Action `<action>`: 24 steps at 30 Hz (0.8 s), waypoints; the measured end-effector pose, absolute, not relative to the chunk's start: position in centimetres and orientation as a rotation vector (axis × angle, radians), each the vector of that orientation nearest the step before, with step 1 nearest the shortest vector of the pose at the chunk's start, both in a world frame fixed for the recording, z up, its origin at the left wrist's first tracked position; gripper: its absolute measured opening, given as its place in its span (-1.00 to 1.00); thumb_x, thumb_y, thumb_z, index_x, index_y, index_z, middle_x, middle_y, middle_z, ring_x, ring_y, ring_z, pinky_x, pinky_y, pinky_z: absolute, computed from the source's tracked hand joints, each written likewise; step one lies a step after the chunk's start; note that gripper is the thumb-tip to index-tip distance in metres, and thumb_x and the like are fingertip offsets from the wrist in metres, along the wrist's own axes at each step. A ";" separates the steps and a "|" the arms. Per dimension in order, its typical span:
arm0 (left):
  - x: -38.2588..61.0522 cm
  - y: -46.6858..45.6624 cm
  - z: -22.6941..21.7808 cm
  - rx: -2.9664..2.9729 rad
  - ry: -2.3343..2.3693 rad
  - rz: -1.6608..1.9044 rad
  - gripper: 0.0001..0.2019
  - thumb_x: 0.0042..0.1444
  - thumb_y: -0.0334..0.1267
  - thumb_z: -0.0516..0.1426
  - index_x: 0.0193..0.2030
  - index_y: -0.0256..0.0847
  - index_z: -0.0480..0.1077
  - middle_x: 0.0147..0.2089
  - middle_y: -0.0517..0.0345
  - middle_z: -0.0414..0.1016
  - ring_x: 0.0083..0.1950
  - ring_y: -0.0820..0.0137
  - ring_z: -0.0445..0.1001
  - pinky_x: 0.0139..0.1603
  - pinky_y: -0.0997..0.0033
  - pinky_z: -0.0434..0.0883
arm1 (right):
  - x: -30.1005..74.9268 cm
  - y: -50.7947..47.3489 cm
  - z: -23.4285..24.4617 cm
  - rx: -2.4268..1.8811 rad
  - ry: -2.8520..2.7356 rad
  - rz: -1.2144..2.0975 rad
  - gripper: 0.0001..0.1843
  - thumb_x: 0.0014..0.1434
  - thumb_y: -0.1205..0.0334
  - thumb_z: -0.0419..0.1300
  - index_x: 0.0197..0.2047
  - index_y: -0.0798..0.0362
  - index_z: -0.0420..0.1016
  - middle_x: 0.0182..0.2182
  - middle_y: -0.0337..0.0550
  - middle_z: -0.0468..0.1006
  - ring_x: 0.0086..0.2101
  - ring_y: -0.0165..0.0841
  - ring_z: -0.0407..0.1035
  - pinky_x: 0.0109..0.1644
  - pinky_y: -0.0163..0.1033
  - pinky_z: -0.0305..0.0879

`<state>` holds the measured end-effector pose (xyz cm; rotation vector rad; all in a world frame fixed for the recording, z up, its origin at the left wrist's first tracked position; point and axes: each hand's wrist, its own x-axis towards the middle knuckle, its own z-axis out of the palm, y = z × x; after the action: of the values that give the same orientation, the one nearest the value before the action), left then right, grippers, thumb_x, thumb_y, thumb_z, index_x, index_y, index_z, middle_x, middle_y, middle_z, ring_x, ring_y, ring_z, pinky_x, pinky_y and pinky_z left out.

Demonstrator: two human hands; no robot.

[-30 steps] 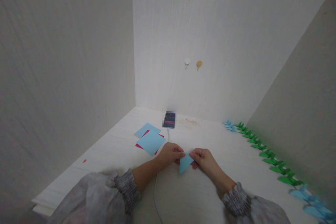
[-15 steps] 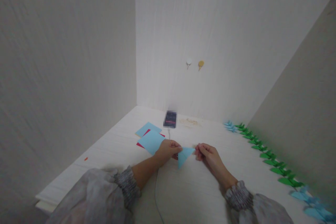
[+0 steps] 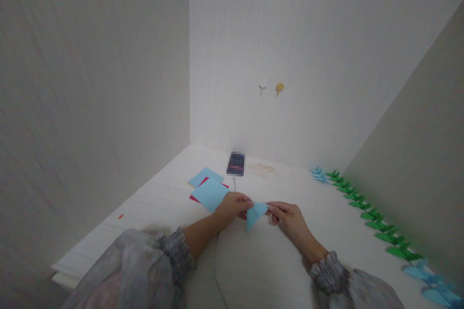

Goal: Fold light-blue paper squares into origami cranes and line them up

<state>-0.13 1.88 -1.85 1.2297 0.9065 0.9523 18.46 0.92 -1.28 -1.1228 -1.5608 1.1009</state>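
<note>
The left hand point(image 3: 234, 206) and the right hand point(image 3: 290, 219) met over the middle of the white tabletop point(image 3: 275, 260), each pinching one upper corner of a folded blue paper point(image 3: 255, 214) between thumb and fingers. The paper was a small triangle with its tip pointing down toward the person, held just above the tabletop between the two hands. Whether its tip touched the surface could not be told. Just beyond the left hand lay a loose stack of paper squares point(image 3: 208, 192), blue on top with red showing underneath. Behind the stack stood a dark blurred object point(image 3: 236, 164), with a thin white cable point(image 3: 216, 260) running from it under the left wrist toward the near edge. Along the right wall ran a row of green folded pieces point(image 3: 366, 210), with light blue folded pieces point(image 3: 317, 174) at its far end. A small red scrap point(image 3: 121, 216) lay alone at the left. Two small hooks point(image 3: 263, 85) were fixed on the back wall.
</note>
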 end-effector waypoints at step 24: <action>0.3 1.3 -0.9 1.245 0.903 0.958 -0.73 -0.26 -0.14 0.15 -0.49 -0.36 0.33 -0.59 0.20 0.35 -0.58 0.52 0.33 -0.51 0.45 0.33 | 18.1 0.7 -1.3 -1.148 -1.465 1.095 -0.72 -0.09 0.05 0.12 -0.60 0.10 0.37 -0.77 -0.31 0.31 -0.75 -0.53 0.09 -0.67 -0.41 -0.04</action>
<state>0.34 1.34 -0.87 1.2453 0.9027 0.9581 18.15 0.68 -1.33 -1.1479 -1.4648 1.0952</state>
